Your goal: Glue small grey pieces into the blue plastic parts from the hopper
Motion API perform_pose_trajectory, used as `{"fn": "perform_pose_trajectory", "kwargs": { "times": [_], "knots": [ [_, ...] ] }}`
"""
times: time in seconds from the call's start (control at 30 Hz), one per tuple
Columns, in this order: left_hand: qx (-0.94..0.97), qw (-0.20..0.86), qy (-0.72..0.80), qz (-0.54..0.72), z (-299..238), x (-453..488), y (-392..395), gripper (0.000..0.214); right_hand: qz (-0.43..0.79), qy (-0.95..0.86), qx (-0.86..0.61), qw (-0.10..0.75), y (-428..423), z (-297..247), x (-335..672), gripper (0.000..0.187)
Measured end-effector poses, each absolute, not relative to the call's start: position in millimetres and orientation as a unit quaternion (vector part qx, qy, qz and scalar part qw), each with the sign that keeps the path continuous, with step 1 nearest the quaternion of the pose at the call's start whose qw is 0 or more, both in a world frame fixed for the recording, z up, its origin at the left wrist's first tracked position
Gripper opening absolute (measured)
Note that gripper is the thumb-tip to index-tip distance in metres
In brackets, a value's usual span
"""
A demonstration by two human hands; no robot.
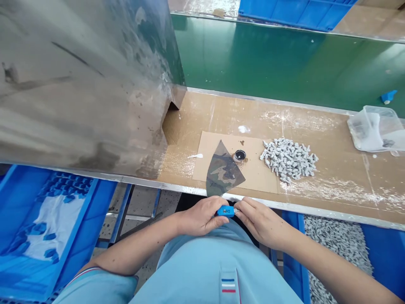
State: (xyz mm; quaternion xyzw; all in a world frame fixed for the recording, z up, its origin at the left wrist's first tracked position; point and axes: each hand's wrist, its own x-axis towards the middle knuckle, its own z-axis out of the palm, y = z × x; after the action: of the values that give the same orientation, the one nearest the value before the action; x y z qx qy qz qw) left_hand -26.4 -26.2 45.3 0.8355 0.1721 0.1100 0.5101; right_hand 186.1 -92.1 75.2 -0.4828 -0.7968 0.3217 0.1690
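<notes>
1. Fingers first: L hand (202, 216) has thumb + fingers clamped on blue part (225, 210), held just off edge of bench (335, 169), in front of shirt (196, 266). R hand (260, 220) has fingertips pinched together at small pale pc (236, 210) on the part's R end; can't tell if pc is seated or only touching.
2. Step, prob.: fitting or working that pc at the part's end. Grip firmly w/ L so the part can't twist.
3. Line pc up w/ part's long axis b4 any push; steady, straight pressure is prob. safer than wiggling, which could skew it.
4. Pot of dark liquid (239, 155) stands on cardboard sheet (259, 173), stains round it, camo pc (224, 171) just beside. Avoid smears: wipe fingertips if wet.
5. Heap of grey pcs (288, 159) lies R of pot, over sheet's edge: easy R reach; mind forearm vs. pot.
</notes>
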Motion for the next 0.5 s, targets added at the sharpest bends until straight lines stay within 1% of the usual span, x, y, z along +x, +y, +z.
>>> {"fn": "perform_pose_trajectory", "kwargs": {
  "times": [0.17,0.27,0.33,0.5],
  "knots": [
    [0.795,0.555,0.219,0.111,43.7,-24.9,-28.6,0.045,0.33,-0.788,-0.476,0.208,-85.3,72.8,184.2,0.028],
    [0.76,0.6,0.227,0.106,44.6,-24.0,-29.8,0.048,0.343,-0.774,-0.493,0.201,-84.1,74.1,180.1,0.03],
    [0.737,0.625,0.236,0.108,47.0,-22.5,-30.5,0.049,0.347,-0.756,-0.513,0.211,-84.4,73.6,175.8,0.033],
    [0.653,0.693,0.27,0.147,53.0,-16.1,-33.5,0.05,0.311,-0.732,-0.527,0.3,-85.0,66.0,167.5,0.032]
  ]
}}
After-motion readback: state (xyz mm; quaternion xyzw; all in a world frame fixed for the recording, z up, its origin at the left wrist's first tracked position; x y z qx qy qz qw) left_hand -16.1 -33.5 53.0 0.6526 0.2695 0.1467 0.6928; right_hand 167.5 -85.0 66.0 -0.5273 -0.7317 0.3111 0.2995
